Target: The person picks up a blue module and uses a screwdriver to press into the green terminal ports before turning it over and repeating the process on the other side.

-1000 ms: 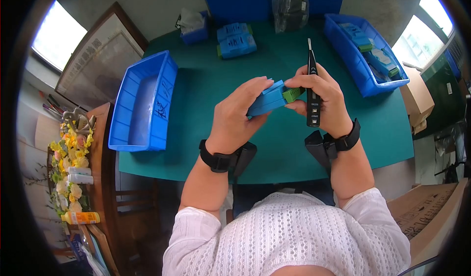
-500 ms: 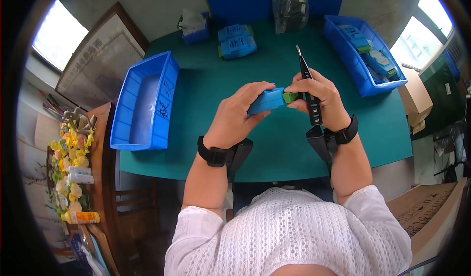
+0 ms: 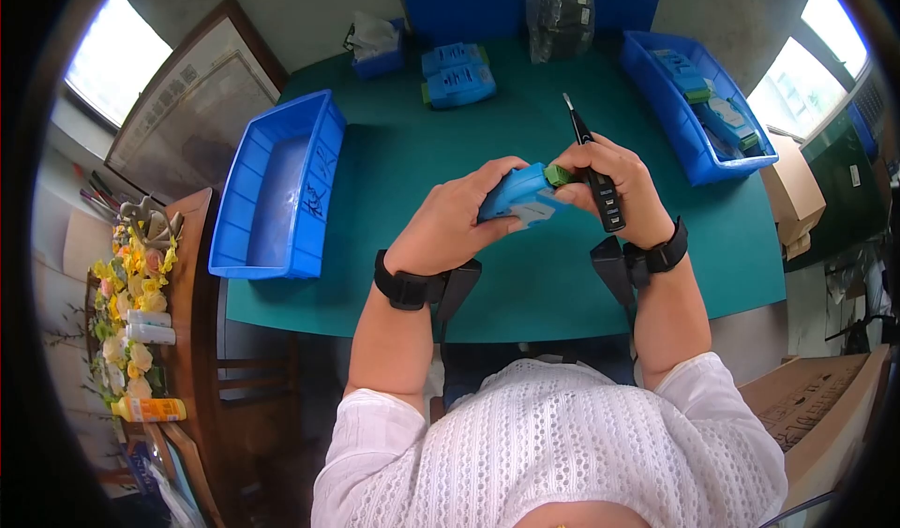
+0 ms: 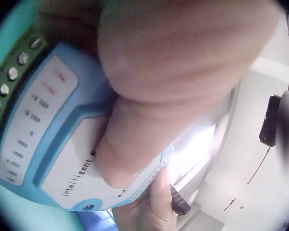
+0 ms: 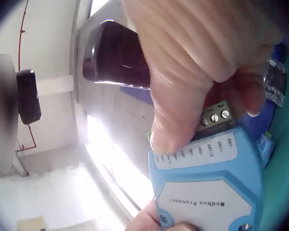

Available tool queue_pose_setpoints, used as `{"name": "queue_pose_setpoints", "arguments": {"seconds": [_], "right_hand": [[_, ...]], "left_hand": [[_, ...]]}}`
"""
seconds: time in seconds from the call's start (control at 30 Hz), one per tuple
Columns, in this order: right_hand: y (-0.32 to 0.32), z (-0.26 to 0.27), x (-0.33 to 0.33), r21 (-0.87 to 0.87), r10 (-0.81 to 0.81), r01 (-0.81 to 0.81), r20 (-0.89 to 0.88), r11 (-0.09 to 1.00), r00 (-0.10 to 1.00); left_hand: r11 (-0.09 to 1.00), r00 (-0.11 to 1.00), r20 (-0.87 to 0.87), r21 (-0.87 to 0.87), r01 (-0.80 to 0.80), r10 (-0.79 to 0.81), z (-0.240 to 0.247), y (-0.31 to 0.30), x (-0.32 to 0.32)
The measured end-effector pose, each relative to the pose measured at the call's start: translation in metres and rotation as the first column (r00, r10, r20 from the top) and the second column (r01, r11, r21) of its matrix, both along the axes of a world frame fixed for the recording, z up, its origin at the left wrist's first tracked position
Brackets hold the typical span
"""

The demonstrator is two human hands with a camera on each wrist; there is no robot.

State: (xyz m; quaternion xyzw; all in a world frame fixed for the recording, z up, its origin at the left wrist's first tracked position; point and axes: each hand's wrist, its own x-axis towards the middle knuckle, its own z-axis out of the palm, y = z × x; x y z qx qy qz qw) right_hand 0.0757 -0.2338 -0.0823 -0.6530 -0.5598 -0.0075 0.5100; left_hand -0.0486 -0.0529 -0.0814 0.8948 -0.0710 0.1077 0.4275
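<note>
Over the middle of the table, the left hand (image 3: 453,215) grips a blue module (image 3: 516,193) with a white label. In the left wrist view its thumb lies across the label of the module (image 4: 82,144), and a green screw terminal (image 4: 12,73) runs along one edge. The right hand (image 3: 626,190) pinches the green terminal (image 3: 557,175) at the module's other end and also holds a black pen-like screwdriver (image 3: 603,190), tip pointing away from the body. In the right wrist view, fingers cover part of the terminal (image 5: 215,117) beside the module (image 5: 207,183).
A blue bin (image 3: 277,200) stands at the left with nothing seen inside. Another blue bin (image 3: 689,139) at the right holds several modules. Two modules (image 3: 457,85) lie at the back, near a small tissue box (image 3: 380,59) and a bag of black parts (image 3: 561,17).
The module has turned so that its labelled face shows more in the head view. The screwdriver has tilted, its tip swinging left, still in the right hand.
</note>
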Motion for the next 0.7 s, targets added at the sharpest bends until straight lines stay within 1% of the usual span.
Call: {"name": "queue_pose_setpoints", "arguments": {"seconds": [0.07,0.13,0.23,0.33,0.37,0.43,0.53,0.63,0.7], "right_hand": [[-0.001,0.001,0.001,-0.006,0.038,-0.038,-0.005,0.999,0.999],[-0.001,0.0,0.003,-0.025,0.033,-0.034,-0.024,0.999,0.999],[0.001,-0.003,0.001,-0.004,-0.011,0.011,-0.026,1.0,1.0],[0.004,-0.003,-0.002,0.024,-0.06,0.061,-0.014,0.998,0.998],[0.004,-0.003,-0.002,0.032,-0.074,0.074,-0.012,0.997,0.997],[0.002,-0.001,0.0,-0.004,-0.035,0.035,-0.019,0.999,0.999],[0.0,-0.001,0.002,-0.03,0.007,-0.008,-0.038,1.0,0.999],[0.001,-0.003,0.002,0.002,0.004,-0.004,-0.041,1.0,0.999],[0.002,-0.005,0.003,0.032,-0.008,0.01,-0.043,0.999,0.999]], "left_hand": [[0.998,0.999,-0.024,-0.048,0.041,-0.042,-0.003,0.004,0.002],[0.991,0.995,-0.049,-0.106,0.079,-0.085,-0.005,0.007,0.004],[0.993,0.995,-0.085,-0.113,0.037,-0.046,0.0,0.0,0.002],[0.991,0.988,-0.15,-0.125,-0.05,0.031,0.003,-0.004,-0.001],[0.991,0.988,-0.155,-0.125,-0.046,0.026,0.004,-0.004,-0.001],[0.991,0.986,-0.166,-0.127,-0.037,0.016,0.005,-0.004,0.0],[0.999,0.998,-0.053,-0.004,0.044,-0.044,-0.004,0.006,0.003],[0.991,0.991,-0.127,-0.128,0.03,-0.047,-0.004,0.005,0.002],[0.984,0.986,-0.159,-0.175,0.015,-0.044,-0.003,0.004,0.002]]}}
